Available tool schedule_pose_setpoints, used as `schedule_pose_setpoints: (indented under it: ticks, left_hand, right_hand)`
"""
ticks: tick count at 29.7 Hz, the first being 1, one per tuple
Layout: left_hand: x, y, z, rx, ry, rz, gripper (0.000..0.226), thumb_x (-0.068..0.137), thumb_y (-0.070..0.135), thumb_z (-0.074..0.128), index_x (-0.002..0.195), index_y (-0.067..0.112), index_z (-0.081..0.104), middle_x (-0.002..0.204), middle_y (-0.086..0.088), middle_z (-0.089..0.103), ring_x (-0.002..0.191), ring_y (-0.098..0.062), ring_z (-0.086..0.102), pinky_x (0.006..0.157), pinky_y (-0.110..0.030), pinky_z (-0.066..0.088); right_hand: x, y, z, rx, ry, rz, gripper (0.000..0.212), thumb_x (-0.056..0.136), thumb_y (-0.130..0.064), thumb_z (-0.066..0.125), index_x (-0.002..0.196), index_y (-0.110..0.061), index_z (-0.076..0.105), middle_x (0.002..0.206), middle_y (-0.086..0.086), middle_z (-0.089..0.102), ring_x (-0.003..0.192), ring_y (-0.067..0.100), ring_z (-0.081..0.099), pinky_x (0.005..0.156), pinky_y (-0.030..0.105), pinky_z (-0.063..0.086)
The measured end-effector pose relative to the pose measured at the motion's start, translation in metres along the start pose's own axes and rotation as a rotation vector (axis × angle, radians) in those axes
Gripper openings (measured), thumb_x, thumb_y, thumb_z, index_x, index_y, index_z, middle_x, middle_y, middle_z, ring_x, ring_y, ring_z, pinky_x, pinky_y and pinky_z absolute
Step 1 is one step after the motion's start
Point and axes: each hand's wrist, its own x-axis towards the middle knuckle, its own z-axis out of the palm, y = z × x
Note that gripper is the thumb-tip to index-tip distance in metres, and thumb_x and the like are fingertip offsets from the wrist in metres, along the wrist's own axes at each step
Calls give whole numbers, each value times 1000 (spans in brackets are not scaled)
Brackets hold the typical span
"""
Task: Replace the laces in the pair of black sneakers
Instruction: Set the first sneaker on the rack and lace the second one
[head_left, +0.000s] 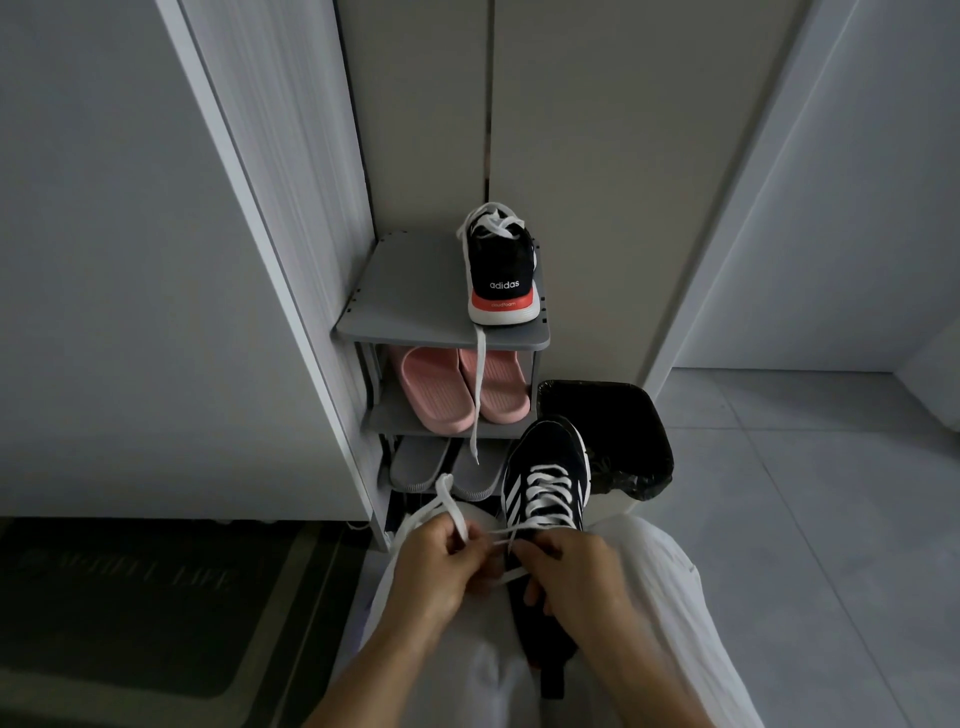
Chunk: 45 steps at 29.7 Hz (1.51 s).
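Both hands low and close together, left (441, 558) and right (569, 569), fingers curled, pinching

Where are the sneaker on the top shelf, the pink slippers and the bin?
sneaker on the top shelf (503, 275): head view, on its black heel.
pink slippers (434, 397): head view, on the left slipper's footbed.
bin (641, 415): head view, on the black bag lining its right wall.

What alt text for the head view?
The left hand and right hand grip the white lace of a black sneaker on the person's lap. The second sneaker stands heel-out on top of a grey rack, its lace end hanging past pink slippers; a bin sits right of the rack.
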Motion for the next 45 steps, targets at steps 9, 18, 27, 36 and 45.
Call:
schedule_pose_setpoints:
  ticks: [9,18,27,36,45]
  left_hand:
    - [9,-8,8,116,-43,23,15,81,0,66,75,14,68,61,-4,66,53,-10,61,56,-24,50]
    - [11,-4,6,327,-52,99,19,82,6,64,69,19,67,54,7,60,53,-8,58,56,-23,50]
    - [22,3,10,420,-141,108,12,84,6,63,82,16,69,65,6,63,59,-4,60,57,-13,47]
    - [25,-1,12,188,-182,-9,29,84,-6,58,64,15,60,54,3,58,53,-10,56,54,-20,48]
    - [19,-1,8,19,-142,0,10,87,-3,56,81,4,60,68,-10,61,51,-10,59,50,-20,48]
  right_hand:
    - [-7,0,-1,191,10,56,23,87,-16,60,66,-19,68,42,-3,55,36,3,45,45,20,38]
    - [-11,4,1,163,32,10,20,88,-18,61,68,-17,67,46,0,58,37,3,46,45,18,37]
    - [-13,9,2,61,51,-57,23,91,-15,54,73,-28,58,52,0,62,40,3,52,43,14,39]
    - [-8,15,8,-286,177,-249,15,93,-28,47,99,-27,61,75,0,68,71,19,64,67,34,50]
    - [-24,23,-34,-180,282,-337,10,72,-25,62,62,-26,57,47,-11,53,52,2,52,48,10,37]
